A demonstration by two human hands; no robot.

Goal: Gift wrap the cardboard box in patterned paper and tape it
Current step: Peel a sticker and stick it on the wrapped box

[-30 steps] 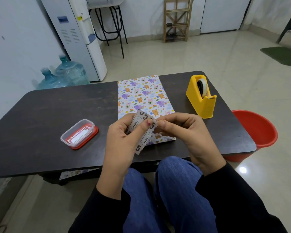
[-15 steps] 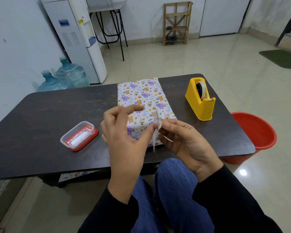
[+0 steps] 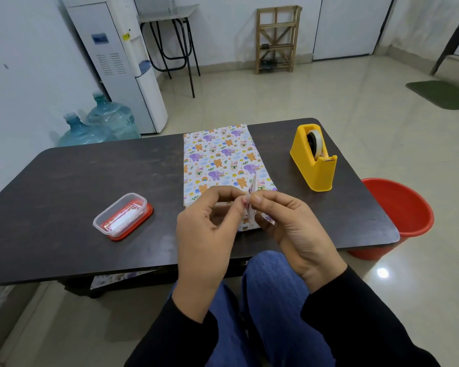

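Dark table (image 3: 64, 194), pale tiles, red bucket (image 3: 400, 215) right. Wrapped box (image 3: 217, 157) lies mid-table between plastic container (image 3: 122, 215) and tape dispenser (image 3: 314, 165); left hand (image 3: 207, 234) and right hand (image 3: 289, 229) pinch a paper slip (image 3: 252, 185) over its near end.

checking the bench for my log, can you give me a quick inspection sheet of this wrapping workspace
surface: dark table, scuffed, no spills seen
job's things: wrapped box in animal-print paper lies flat mid-table; yellow tape dispenser stands to its right, roll loaded
clutter: clear plastic container on a red lid, left of the box
hands: left hand and right hand both pinch a small paper slip over the box's near end
cables: nothing seen
surroundings: red bucket on the floor by the table's right end; water dispenser, two water jugs, wooden rack, green mat
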